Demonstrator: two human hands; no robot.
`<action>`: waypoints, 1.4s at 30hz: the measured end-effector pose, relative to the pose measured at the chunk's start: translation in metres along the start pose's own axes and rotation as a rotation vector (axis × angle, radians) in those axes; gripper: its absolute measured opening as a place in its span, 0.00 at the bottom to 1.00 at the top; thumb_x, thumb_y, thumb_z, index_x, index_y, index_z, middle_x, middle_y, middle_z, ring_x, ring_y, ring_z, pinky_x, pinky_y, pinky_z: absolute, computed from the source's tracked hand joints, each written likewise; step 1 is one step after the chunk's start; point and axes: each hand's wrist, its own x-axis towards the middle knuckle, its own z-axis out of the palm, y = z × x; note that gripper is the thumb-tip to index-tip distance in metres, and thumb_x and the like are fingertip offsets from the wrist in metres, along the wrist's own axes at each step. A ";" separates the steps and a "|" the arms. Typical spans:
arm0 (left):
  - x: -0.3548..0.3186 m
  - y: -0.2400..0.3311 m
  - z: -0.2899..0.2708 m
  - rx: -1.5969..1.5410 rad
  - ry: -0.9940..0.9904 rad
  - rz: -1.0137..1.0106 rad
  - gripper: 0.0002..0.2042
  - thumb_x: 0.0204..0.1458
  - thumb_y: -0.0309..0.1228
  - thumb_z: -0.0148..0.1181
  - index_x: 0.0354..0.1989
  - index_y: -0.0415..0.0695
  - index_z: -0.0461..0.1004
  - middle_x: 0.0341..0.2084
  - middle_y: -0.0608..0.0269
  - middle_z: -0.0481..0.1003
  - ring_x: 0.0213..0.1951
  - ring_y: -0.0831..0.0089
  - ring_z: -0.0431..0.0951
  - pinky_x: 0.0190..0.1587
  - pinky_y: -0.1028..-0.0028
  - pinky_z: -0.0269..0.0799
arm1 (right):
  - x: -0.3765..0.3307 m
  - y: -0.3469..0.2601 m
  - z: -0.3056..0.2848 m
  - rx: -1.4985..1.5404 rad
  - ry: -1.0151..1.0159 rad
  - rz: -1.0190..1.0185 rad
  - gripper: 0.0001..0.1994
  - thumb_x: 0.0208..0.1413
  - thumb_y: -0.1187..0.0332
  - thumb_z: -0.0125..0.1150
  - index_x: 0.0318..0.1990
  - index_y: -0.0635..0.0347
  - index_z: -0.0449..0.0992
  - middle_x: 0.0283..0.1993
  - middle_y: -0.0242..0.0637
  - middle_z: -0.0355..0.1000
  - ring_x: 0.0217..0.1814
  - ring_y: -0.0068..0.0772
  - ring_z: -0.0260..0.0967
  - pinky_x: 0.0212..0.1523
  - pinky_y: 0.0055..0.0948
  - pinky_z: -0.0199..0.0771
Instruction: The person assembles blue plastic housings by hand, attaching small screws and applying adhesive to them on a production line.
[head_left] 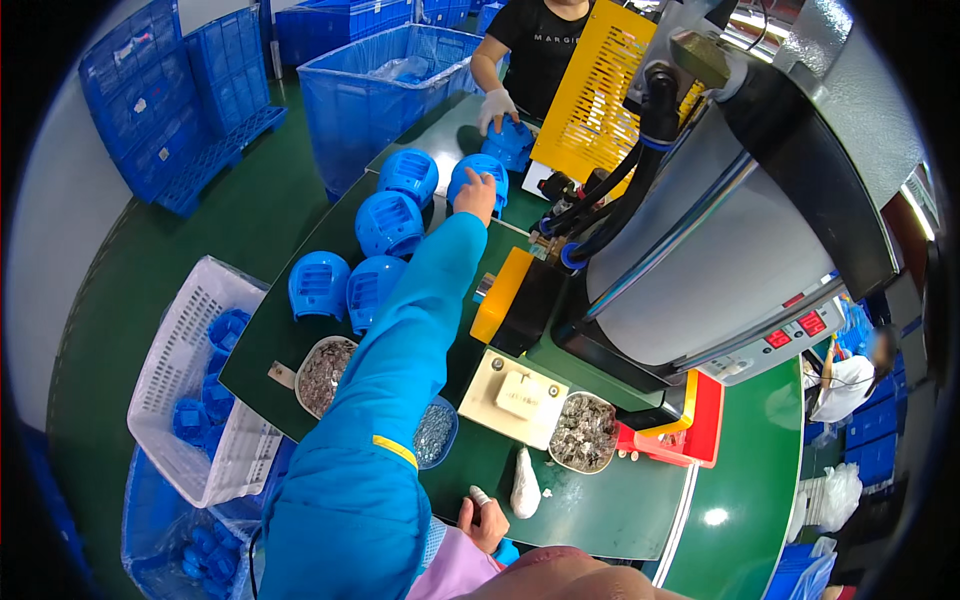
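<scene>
My left hand [475, 196] reaches far across the green bench, its fingers gripping the top of a domed blue plastic housing [490, 168] with slots. Several similar housings stand to its left, among them one slotted housing [389, 223] beside my forearm. My right hand [486, 521] rests near the bench's front edge with fingers curled. A whitish tip shows at its fingers; whether that is a wrapped finger or a held thing is unclear. Right of this hand lies a white, tapered wrapped bundle [525, 484]. Across the bench, a co-worker's gloved hand [497, 110] touches another blue housing [511, 142].
A large grey machine [710, 240] with a yellow guard [597, 85] rises at the right. Before it sit a cream block fixture [515, 398] and a tray of small metal parts [584, 432]. A white crate [180, 370] of blue parts stands left; a blue bin [375, 110] stands behind.
</scene>
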 end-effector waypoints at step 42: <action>-0.051 -0.035 -0.071 0.480 -0.258 0.333 0.48 0.39 0.52 0.74 0.64 0.33 0.60 0.61 0.35 0.60 0.42 0.44 0.79 0.43 0.57 0.78 | 0.013 -0.011 -0.001 -0.017 0.017 -0.032 0.10 0.53 0.77 0.65 0.43 0.66 0.78 0.24 0.40 0.68 0.19 0.36 0.66 0.21 0.33 0.66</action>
